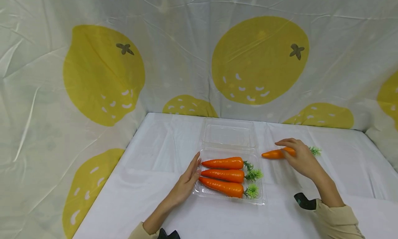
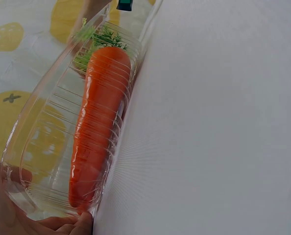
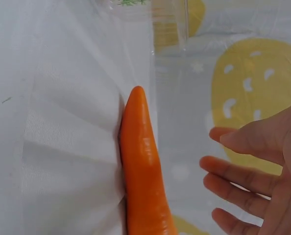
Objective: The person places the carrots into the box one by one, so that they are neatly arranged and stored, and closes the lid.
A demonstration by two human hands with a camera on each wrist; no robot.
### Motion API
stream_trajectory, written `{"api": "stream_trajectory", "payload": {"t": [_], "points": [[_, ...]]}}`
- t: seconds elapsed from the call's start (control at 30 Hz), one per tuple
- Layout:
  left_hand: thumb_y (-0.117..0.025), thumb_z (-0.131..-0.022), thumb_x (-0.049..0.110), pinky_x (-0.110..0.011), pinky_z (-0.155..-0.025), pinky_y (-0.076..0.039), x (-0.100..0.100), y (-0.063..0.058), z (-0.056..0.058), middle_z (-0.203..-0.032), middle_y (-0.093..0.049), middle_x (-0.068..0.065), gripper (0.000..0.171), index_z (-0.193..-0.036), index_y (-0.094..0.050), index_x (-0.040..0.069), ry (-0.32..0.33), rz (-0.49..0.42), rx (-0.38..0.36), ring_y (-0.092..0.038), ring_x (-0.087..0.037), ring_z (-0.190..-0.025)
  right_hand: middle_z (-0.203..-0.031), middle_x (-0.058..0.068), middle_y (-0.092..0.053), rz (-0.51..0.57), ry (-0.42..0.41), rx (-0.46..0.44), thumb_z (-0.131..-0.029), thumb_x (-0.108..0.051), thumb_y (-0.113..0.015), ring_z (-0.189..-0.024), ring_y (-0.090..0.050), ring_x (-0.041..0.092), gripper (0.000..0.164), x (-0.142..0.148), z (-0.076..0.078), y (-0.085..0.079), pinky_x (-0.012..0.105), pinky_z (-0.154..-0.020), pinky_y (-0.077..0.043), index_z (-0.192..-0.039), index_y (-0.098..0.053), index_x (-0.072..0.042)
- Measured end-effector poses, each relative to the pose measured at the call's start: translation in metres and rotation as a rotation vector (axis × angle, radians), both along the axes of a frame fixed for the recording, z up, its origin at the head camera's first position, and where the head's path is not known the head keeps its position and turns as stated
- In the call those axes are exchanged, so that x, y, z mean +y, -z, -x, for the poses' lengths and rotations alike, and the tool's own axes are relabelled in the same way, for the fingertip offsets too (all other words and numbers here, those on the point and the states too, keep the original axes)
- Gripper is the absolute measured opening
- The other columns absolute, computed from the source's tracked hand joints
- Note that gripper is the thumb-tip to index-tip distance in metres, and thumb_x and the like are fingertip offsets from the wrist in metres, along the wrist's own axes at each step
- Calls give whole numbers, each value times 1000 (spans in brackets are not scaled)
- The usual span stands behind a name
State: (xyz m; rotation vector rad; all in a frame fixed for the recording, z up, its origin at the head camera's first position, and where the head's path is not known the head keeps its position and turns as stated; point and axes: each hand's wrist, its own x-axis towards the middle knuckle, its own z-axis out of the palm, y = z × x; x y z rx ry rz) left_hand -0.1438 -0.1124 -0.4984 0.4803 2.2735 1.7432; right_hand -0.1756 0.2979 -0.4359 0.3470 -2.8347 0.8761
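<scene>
Currently, the right hand [image 1: 301, 158] hovers above the loose carrot [image 1: 273, 154], its fingers and thumb spread; from the right wrist a gap shows between fingertips and carrot. That arm reaches in from the near right, its forearm slanting toward the bench's far edge. The loose carrot lies toward the far right corner of the bench [image 1: 168, 149], tip to the left edge, leaves to the right edge.

The left hand [image 1: 183, 183] touches the box [image 1: 230, 201] along its left wall, fingers fairly straight and slanting toward the far edge; how firmly it presses, I cannot tell. Three carrots [image 1: 224, 175] lie side by side in the box, near the middle of the bench, tips left and leaves right. Its clear lid [image 1: 228, 136] lies folded back, near the far edge.

Between the loose carrot and these three stands the box's right wall. Beyond the far and left edges hangs a lemon-printed curtain [image 1: 177, 59].
</scene>
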Motion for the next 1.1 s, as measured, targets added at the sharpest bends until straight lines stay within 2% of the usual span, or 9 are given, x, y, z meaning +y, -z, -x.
{"api": "stream_trajectory", "payload": {"t": [0.23,0.57,0.9,1.1], "points": [[-41,-113,19,-49,-128,-23,0,1,0,-171,-25,-14,63,-168,-11,26,3,2,1,-22,-27,-160,-134,29,-61,-10,-17,-10,-93,8,-55,-130,-46,54,36,7,0,2,76,-105,-30,-125,-71,2],[-41,-113,20,-50,-128,-23,0,0,0,-171,-26,-15,63,-168,-12,28,-4,9,2,-23,-28,-160,-133,30,-61,-59,-14,29,-91,8,-55,-126,-48,55,35,15,2,9,75,-101,-33,-122,-71,3],[-41,-113,20,-51,-128,-23,0,-1,-1,-170,-27,-15,62,-168,-13,29,-13,17,7,-24,-28,-159,-132,32,-61,-93,-17,32,-94,0,-66,-125,-50,55,29,23,7,15,75,-100,-36,-122,-72,2],[-41,-113,22,-49,-128,-22,0,-1,-1,-171,-26,-14,62,-167,-13,32,-13,13,2,-24,-27,-160,-132,33,-60,-95,-22,29,-96,-4,-66,-125,-50,56,27,26,7,17,76,-99,-37,-122,-72,1]]}}
